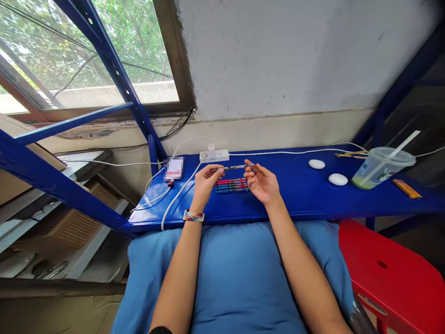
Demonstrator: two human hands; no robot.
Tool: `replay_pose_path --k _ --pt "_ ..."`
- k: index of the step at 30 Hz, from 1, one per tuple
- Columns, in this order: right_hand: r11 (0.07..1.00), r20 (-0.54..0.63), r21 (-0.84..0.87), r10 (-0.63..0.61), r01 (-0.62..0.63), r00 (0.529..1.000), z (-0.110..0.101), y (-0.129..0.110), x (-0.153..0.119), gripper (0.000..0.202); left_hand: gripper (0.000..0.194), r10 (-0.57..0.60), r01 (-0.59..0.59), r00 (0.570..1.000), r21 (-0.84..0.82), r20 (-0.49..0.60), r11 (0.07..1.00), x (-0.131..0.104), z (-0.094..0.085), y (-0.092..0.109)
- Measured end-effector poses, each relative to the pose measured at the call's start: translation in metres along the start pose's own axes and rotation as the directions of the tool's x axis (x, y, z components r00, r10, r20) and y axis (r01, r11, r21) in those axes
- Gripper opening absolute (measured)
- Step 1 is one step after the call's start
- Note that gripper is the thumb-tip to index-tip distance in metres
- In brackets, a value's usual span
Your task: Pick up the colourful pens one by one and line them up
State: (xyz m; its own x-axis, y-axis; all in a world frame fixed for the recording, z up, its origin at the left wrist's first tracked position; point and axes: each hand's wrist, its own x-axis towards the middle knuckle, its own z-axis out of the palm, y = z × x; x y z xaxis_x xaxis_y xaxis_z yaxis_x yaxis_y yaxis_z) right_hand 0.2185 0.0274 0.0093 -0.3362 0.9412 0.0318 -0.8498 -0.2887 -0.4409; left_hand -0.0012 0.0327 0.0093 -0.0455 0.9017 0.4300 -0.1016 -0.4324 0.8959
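A slim pen [236,167] is held level above the blue table, one end in each hand. My left hand [207,181] pinches its left end between thumb and fingers. At its right end, the thumb and fingertips of my right hand [262,182] close on it, with the palm turned partly up. Just below the held pen, several red and blue pens [231,185] lie side by side on the blue table [292,199]; their right ends reach close to my right hand.
A white power strip [219,155] with cables sits at the back edge. Two white egg-shaped objects [316,164], a lidded cup [382,167] with a straw and an orange packet [406,189] are on the right. A red stool [392,273] stands below.
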Motion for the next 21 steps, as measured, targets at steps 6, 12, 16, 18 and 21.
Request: replay_pose_path --k 6,12,16,18,21 --pt "1.000 0.004 0.016 0.003 -0.003 1.000 -0.0001 -0.0007 -0.0019 0.022 0.032 -0.008 0.008 1.000 0.001 0.013 1.000 0.0002 -0.0009 0.0001" --pt "0.997 0.004 -0.080 -0.009 0.010 1.000 -0.0002 -0.0016 -0.0021 0.023 0.031 -0.001 0.001 1.000 0.004 0.000 1.000 0.0000 -0.0017 -0.0005" --pt "0.994 -0.007 -0.104 -0.034 0.033 0.999 0.0008 -0.0012 -0.0026 0.015 0.031 -0.007 0.006 1.000 0.007 0.019 1.000 -0.0001 -0.0015 -0.0012" --pt "0.996 0.005 -0.082 -0.020 0.020 1.000 0.0039 -0.0014 -0.0056 0.022 0.031 -0.006 0.006 1.000 0.006 0.018 1.000 -0.0002 -0.0015 -0.0013" --pt "1.000 0.008 -0.014 0.005 -0.005 1.000 0.0083 -0.0018 -0.0091 0.033 0.029 -0.010 0.010 1.000 0.002 0.007 1.000 -0.0007 -0.0014 -0.0008"
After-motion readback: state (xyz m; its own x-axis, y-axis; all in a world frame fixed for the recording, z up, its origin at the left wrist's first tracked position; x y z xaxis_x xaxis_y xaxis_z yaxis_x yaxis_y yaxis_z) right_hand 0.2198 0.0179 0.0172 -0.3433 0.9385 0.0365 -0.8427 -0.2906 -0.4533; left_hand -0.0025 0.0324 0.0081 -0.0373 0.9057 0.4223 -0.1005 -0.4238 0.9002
